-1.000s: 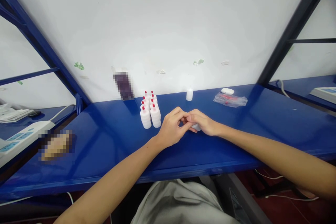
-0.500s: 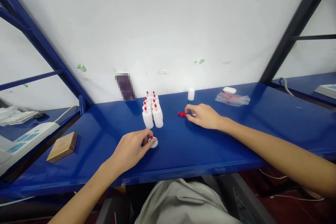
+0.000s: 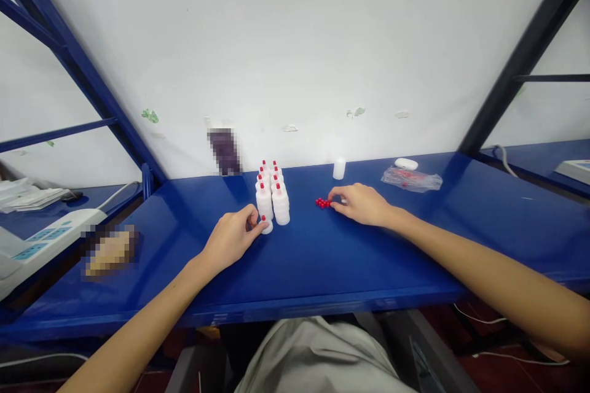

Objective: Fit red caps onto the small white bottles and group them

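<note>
Below the left row of bottles, my left hand (image 3: 233,234) is closed, thumb and fingers pinching a white nozzle cap (image 3: 266,228) with a red tip. Right in front of it stand white squeeze bottles (image 3: 281,209) with red tips, upright in two rows. My right hand (image 3: 362,204) rests on the table with thumb and forefinger pinched at the right end of a cluster of small red caps (image 3: 321,202). One red cap shows at those fingertips. Something small and white lies partly hidden under the right hand.
Near the wall stands a white container (image 3: 339,169). A white case (image 3: 406,164) and a clear plastic bag (image 3: 412,179) with red pieces lie at the back right. At the left are a blurred gold box (image 3: 110,253) and a power strip (image 3: 50,242). Blue frame posts (image 3: 87,80) flank the table.
My left hand has moved forward with the nozzle cap, closer to the front of the bottle rows. My right hand stays at the red caps. The view has shifted slightly.
</note>
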The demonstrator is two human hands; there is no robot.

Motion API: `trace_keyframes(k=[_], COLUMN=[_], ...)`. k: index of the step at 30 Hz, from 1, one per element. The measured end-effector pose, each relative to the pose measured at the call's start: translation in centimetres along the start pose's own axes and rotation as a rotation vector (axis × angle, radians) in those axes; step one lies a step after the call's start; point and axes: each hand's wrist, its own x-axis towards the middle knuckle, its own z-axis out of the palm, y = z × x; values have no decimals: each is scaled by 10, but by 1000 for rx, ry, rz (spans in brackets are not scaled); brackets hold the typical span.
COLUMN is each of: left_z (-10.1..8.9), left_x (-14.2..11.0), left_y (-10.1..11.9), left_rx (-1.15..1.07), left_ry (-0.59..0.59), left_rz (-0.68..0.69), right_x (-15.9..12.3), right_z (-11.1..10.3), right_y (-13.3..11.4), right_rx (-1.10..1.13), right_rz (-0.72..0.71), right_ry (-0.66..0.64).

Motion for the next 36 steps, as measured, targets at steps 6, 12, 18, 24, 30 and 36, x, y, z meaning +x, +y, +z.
trace_keyframes(k=[6,12,18,24,30,36], left_z=[2,2,6,14,17,22], left_x=[5,6,25,26,7,27], left_y=[0,15,24,18,47,81], left_rx=[-7,83,239,260,64,-76], left_ry=[14,152,189,282,379,310], left_rz=[11,-12,-113,-71,451,724], right_x=[0,-2,-1,-3,-14,-19], right_z=[2,0,2,2,-5,-1], right_y=[0,-2,-1,-3,-27,-39], right_rx=[-5,19,33,112,869,1472], right_rz=[17,35,31,51,-67,-141], right_ry=[21,26,43,118,29,-234])
